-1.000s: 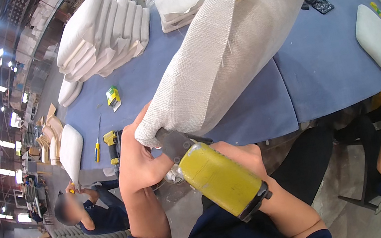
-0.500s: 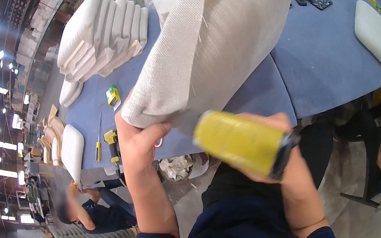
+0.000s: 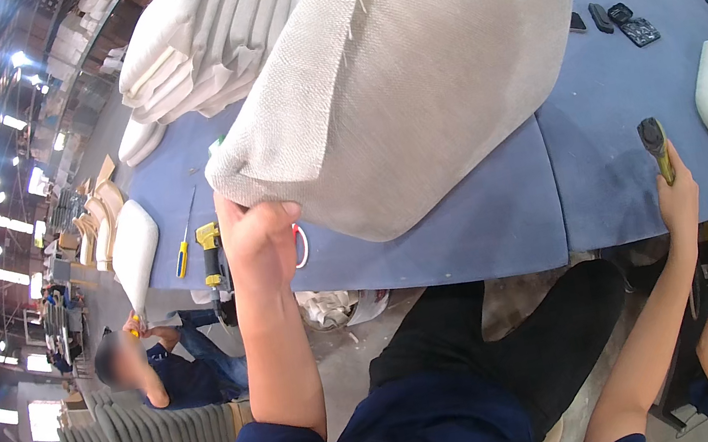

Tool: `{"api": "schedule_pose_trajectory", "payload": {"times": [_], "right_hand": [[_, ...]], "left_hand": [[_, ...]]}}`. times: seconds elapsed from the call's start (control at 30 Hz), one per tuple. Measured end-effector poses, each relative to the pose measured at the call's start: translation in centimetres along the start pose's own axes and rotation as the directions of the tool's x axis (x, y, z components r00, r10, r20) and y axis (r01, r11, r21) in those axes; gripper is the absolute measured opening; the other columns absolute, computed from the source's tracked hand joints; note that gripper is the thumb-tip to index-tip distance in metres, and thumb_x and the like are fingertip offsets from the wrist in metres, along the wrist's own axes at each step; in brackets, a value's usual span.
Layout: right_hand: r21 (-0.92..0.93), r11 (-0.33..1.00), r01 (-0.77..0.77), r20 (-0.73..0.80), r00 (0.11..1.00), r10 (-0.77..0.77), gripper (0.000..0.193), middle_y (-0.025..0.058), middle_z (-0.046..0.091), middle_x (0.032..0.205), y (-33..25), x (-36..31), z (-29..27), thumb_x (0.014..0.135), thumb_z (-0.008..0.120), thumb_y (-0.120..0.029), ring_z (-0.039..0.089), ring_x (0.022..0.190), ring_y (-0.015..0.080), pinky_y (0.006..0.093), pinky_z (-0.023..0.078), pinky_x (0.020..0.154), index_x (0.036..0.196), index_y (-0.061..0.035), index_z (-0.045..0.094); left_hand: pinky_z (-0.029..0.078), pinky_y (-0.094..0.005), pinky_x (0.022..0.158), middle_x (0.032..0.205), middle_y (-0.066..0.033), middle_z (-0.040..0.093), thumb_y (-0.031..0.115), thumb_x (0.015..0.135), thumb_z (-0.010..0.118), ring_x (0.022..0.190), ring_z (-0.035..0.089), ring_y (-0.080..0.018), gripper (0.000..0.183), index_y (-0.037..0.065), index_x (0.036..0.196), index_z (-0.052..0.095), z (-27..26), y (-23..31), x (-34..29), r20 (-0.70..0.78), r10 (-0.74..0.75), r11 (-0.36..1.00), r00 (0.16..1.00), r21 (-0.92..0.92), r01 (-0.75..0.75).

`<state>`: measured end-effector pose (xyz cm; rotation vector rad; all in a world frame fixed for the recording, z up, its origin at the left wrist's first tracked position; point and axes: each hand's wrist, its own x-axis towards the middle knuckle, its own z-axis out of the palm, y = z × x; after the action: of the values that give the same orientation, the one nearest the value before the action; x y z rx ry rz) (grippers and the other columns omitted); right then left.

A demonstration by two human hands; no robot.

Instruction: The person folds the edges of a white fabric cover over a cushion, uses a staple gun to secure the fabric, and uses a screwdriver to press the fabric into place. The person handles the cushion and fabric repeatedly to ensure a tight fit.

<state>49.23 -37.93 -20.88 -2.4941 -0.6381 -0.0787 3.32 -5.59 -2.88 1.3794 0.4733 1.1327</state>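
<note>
My left hand (image 3: 258, 237) is closed on the near-left corner of a large cushion covered in beige woven fabric (image 3: 450, 64), its thumb pressed on the cloth. The cushion is tilted up over the blue table, and a loose fabric flap with a frayed edge runs along its left side. Far to the right, away from the cushion, my right hand (image 3: 678, 199) is closed around a yellow-and-black air staple gun (image 3: 655, 142) at the table. The fingers partly hide the tool.
Covered cushions (image 3: 204, 49) are stacked at the far left. A screwdriver (image 3: 183, 257) and another yellow-and-black air tool (image 3: 211, 259) lie left of my left hand. Black items (image 3: 636, 29) rest at the back right. Co-workers (image 3: 182, 367) handle white pads (image 3: 133, 244) on both sides.
My right hand has moved from beside the cushion's near edge out to the right with the yellow-and-black tool. The left hand keeps the corner; the cushion's near side appears lower.
</note>
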Motion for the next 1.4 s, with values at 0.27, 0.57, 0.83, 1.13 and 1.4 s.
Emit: {"api": "schedule_pose_trajectory", "payload": {"times": [0.27,0.57,0.83,1.13,1.4], "right_hand": [[0.018,0.992,0.128,-0.111,0.986,-0.125,0.05,0.0251,0.071,0.14,3.0,-1.2,5.1,0.101,0.076,-0.015,0.067,0.133,0.041,0.0444,0.052,0.114,0.149,-0.0018,0.067],[0.941,-0.265,-0.212,0.223,0.975,0.011,0.082,0.0249,0.049,0.168,-8.3,-5.2,-4.3,0.115,0.043,-0.063,0.052,0.152,0.037,0.0478,0.043,0.125,0.173,-0.0054,0.035],[0.907,-0.08,-0.413,0.396,0.903,-0.169,0.074,0.0228,0.044,0.174,-3.4,-12.7,0.0,0.105,0.063,-0.013,0.045,0.16,0.0314,0.043,0.035,0.132,0.172,0.0018,0.035],[0.912,-0.117,-0.392,0.407,0.898,0.168,0.056,0.0139,0.065,0.155,0.4,-20.2,8.1,0.115,0.058,-0.032,0.06,0.144,0.0236,0.0381,0.046,0.12,0.159,0.0018,0.056],[0.893,0.131,-0.43,0.386,0.883,0.266,0.054,0.0101,0.074,0.135,3.5,-20.7,11.5,0.118,0.052,-0.046,0.07,0.123,0.0202,0.0381,0.054,0.107,0.142,0.0005,0.065]], "left_hand": [[0.056,-0.0452,0.107,0.14,-0.0128,0.071,0.003,0.074,0.093,0.129,0.068,-0.0261,0.082,-0.003,0.149,0.06,-6.0,-3.6,-6.1,0.236,-0.073,0.942,0.969,0.336,-0.011],[0.037,-0.0582,0.127,0.151,-0.0152,0.071,0.032,0.079,0.089,0.145,0.063,-0.0409,0.065,0.01,0.139,0.078,2.0,-1.8,-4.3,0.77,-0.088,0.746,0.632,0.472,-0.47],[0.031,-0.0588,0.131,0.16,-0.0096,0.064,0.004,0.087,0.072,0.156,0.051,-0.0335,0.059,0.02,0.143,0.076,-4.8,-7.6,-7.1,0.592,-0.383,0.285,0.709,0.806,-0.519],[0.026,-0.0542,0.133,0.165,-0.0155,0.058,0.02,0.095,0.075,0.16,0.046,-0.0363,0.059,0.009,0.153,0.067,-2.7,-11.2,-10.2,0.582,-0.257,0.431,0.772,0.784,-0.447],[0.015,-0.0626,0.136,0.164,-0.0074,0.061,0.043,0.097,0.079,0.161,0.045,-0.0335,0.062,0.016,0.153,0.069,-0.7,-11.3,-14.9,0.784,-0.416,0.556,0.46,0.62,-0.553]]}}
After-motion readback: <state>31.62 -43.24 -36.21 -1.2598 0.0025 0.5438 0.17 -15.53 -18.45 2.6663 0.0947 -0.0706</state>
